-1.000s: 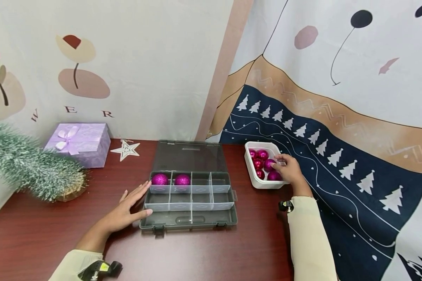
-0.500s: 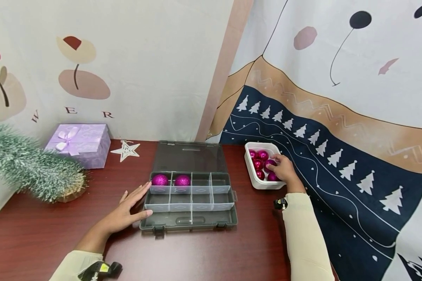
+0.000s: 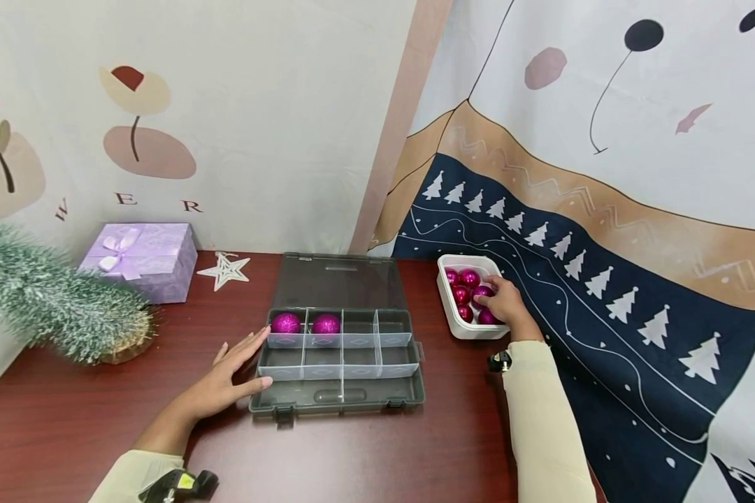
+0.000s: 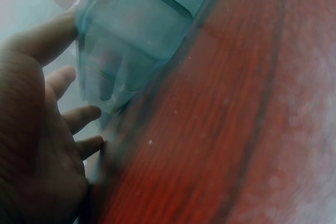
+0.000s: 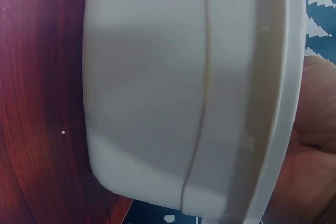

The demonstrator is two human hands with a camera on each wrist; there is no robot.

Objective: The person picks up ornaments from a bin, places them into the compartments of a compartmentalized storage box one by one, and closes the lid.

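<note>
A dark translucent divided organizer box (image 3: 374,386) lies open in the head view. Two glittery magenta Christmas balls, one (image 3: 286,323) in the first back-row compartment and another (image 3: 326,323) in the second, sit inside. My left hand (image 3: 226,381), fingers spread, touches the box's left side; the left wrist view shows its fingertips along the grey plastic wall (image 4: 131,24). At right, my right hand (image 3: 506,305) reaches into a white plastic tub (image 3: 483,332) and pinches a purple Christmas ball (image 3: 481,293) between thumb and fingers. The tub's wall hides the fingertips in the right wrist view.
Several shiny magenta and red balls (image 3: 461,295) share the tub. A lilac gift box (image 3: 173,272), a white star ornament (image 3: 224,270) and a frosted tree (image 3: 69,304) on a wooden base stand back left. Printed cloth (image 3: 541,258) hangs behind the tub.
My right hand has shifted slightly left within the tub, its thumb and fingers closing about the purple ball. The left hand and the organizer box stay where they were.
</note>
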